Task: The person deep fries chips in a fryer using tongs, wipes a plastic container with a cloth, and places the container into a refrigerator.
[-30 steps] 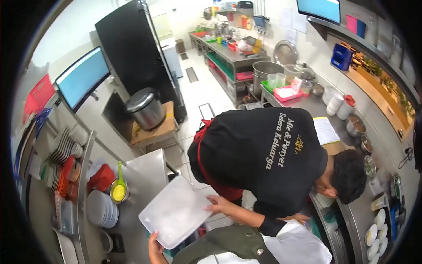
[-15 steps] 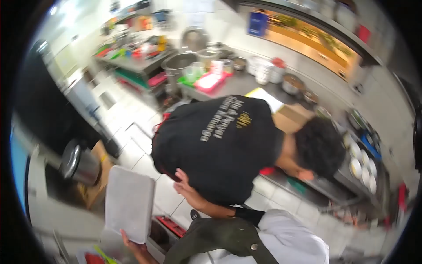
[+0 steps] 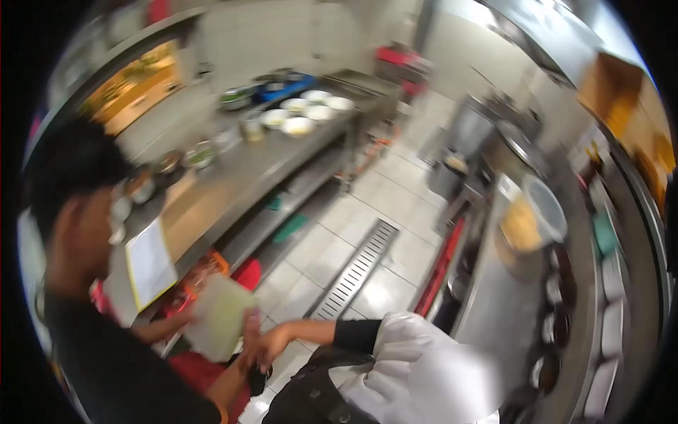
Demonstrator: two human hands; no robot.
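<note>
At the lower centre, my right hand (image 3: 274, 346) reaches left with loosely bent fingers, slightly apart. It overlaps a co-worker's wrist and seems to hold nothing; whether it touches the wrist is unclear. The co-worker (image 3: 113, 346), in a black shirt, leans in at the left. Between the co-worker's hands is a blurred, pale translucent container (image 3: 217, 318), tilted over the counter's front edge. My left hand is out of view.
A steel counter (image 3: 247, 173) runs behind the co-worker, with a paper sheet (image 3: 150, 263) and several white bowls (image 3: 298, 126). A floor drain (image 3: 357, 268) crosses the tiles. At the right, another counter (image 3: 498, 304) carries a clear tub (image 3: 545, 208).
The view has swung right. The flat white container I held in my left hand has left view. My right hand, earlier near the co-worker's back, now overlaps their wrist; they hold a pale container.
</note>
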